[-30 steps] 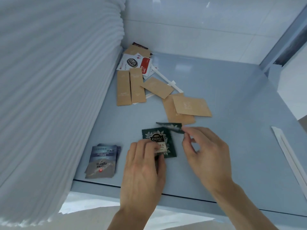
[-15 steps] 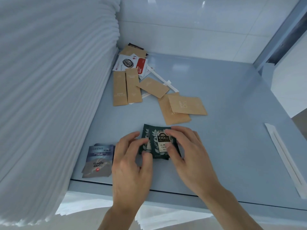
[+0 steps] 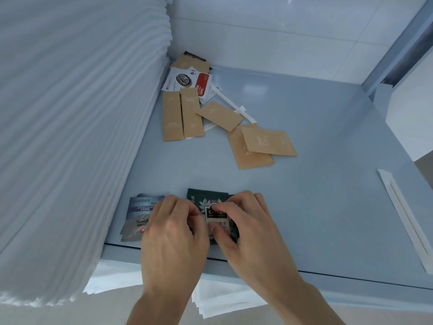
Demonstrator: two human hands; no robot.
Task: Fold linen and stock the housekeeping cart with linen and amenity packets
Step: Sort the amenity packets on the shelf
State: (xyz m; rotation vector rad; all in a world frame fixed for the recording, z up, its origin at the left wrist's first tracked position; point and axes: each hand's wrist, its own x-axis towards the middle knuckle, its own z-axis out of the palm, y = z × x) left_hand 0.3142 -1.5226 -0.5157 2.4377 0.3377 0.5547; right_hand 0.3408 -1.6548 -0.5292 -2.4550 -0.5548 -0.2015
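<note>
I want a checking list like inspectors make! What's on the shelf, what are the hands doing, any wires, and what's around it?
Surface: pale blue cart shelf, smooth, glossy.
Job's things: dark green tea packets near the front edge; blue-grey coffee packets to their left; tan paper sachets scattered farther back; tall stack of folded white linen on the left.
Clutter: long white paper-wrapped stick at the right edge.
Hands: left hand and right hand both pinch the green packets.
Cables: nothing seen.
Surroundings: white tiled wall behind; more white linen below the shelf.
</note>
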